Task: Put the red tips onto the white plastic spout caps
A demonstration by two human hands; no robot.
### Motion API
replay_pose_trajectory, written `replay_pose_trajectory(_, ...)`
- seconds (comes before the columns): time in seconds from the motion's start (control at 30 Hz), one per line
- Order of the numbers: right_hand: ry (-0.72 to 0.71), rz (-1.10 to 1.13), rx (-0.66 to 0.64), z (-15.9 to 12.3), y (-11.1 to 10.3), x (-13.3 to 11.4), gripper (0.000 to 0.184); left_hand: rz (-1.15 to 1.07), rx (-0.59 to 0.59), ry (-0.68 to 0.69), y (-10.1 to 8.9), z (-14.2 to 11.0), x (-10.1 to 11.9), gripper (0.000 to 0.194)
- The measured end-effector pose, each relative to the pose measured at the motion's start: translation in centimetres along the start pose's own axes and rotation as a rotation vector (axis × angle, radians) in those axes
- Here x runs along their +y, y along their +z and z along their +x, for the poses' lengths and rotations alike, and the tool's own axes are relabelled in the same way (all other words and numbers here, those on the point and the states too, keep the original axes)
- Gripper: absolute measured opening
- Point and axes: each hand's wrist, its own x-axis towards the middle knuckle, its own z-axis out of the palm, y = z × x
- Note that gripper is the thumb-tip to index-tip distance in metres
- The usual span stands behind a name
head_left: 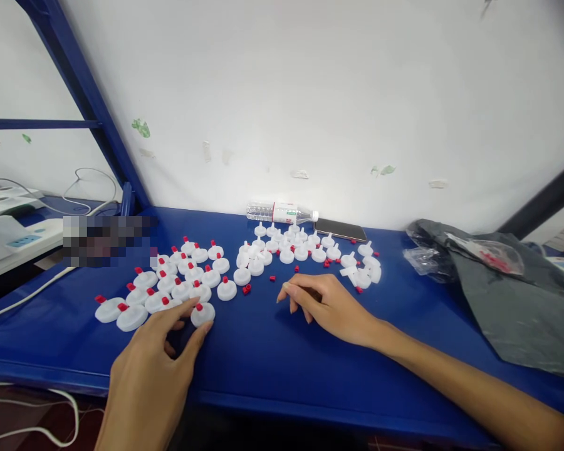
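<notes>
My left hand [157, 363] has its thumb and fingers around a white plastic nozzle cap [202, 316] with a red tip cover. That cap sits upright at the near edge of a group of similar white caps [182, 289] with red tips. My right hand [322, 307] hovers over the table to the right, its fingers curled and thumb against the index finger. Whatever may be between them is hidden. Loose red tip covers [247, 289] lie beyond its fingertips. Farther back is a cluster of white nozzle caps [287, 254] with bare tips.
A clear water bottle [282, 213] lies against the wall beside a dark phone [341, 230]. Grey plastic bags [512, 300] cover the right side of the blue table [263, 369]. At left are a blue frame post [89, 81] and a white cable [28, 299].
</notes>
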Motion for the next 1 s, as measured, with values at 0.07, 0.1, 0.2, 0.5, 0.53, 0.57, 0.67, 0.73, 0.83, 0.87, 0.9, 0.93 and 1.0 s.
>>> replay_pose_trajectory(0.07, 0.003, -0.019, -0.003, 0.0, 0.0, 0.0, 0.040, -0.002, 0.024, -0.056, 0.0, 0.3, -0.1, 0.043)
replay_pose_trajectory(0.1, 0.003, -0.021, -0.006, 0.0, 0.0, 0.0, 0.040, -0.005, 0.038, -0.075, 0.0, 0.4, 0.0, 0.042)
replay_pose_trajectory(0.2, 0.008, -0.013, -0.013, -0.1, 0.0, 0.0, 0.040, -0.055, 0.049, -0.097, -0.2, 0.1, 0.2, 0.039)
replay_pose_trajectory(0.5, -0.301, -0.538, 0.073, 0.0, 1.4, 0.1, 0.021, 0.081, 0.427, 0.137, -3.1, 0.2, -1.8, 0.116)
replay_pose_trajectory(0.53, -0.371, -0.627, 0.053, 0.3, 1.7, -0.1, 0.022, 0.137, 0.407, 0.117, -3.0, 0.8, -2.3, 0.124)
replay_pose_trajectory(0.57, -0.431, -0.699, 0.030, 0.7, 2.0, -0.3, 0.024, 0.184, 0.343, 0.086, -2.7, 1.3, -2.7, 0.128)
replay_pose_trajectory(0.67, -0.553, -0.816, -0.039, 2.5, 3.0, -1.2, 0.024, 0.254, 0.265, 0.040, -1.6, 2.8, -3.3, 0.131)
replay_pose_trajectory(0.73, -0.606, -0.866, -0.073, 3.9, 3.7, -1.7, 0.024, 0.266, 0.242, 0.078, -0.8, 3.5, -3.2, 0.129)
replay_pose_trajectory(0.83, -0.645, -0.935, -0.111, 5.9, 4.5, -2.1, 0.024, 0.250, 0.186, 0.144, 0.1, 4.4, -3.0, 0.124)
replay_pose_trajectory(0.87, -0.649, -0.955, -0.122, 6.5, 4.7, -2.2, 0.024, 0.243, 0.162, 0.152, 0.3, 4.8, -3.0, 0.121)
replay_pose_trajectory(0.9, -0.651, -0.974, -0.130, 7.1, 4.9, -2.3, 0.024, 0.237, 0.138, 0.154, 0.5, 5.2, -3.1, 0.118)
replay_pose_trajectory(0.93, -0.651, -0.989, -0.136, 7.6, 5.0, -2.4, 0.024, 0.232, 0.124, 0.153, 0.6, 5.7, -3.1, 0.115)
replay_pose_trajectory(1.0, -0.647, -1.000, -0.146, 8.7, 5.2, -2.5, 0.023, 0.226, 0.116, 0.155, 0.9, 6.7, -3.1, 0.111)
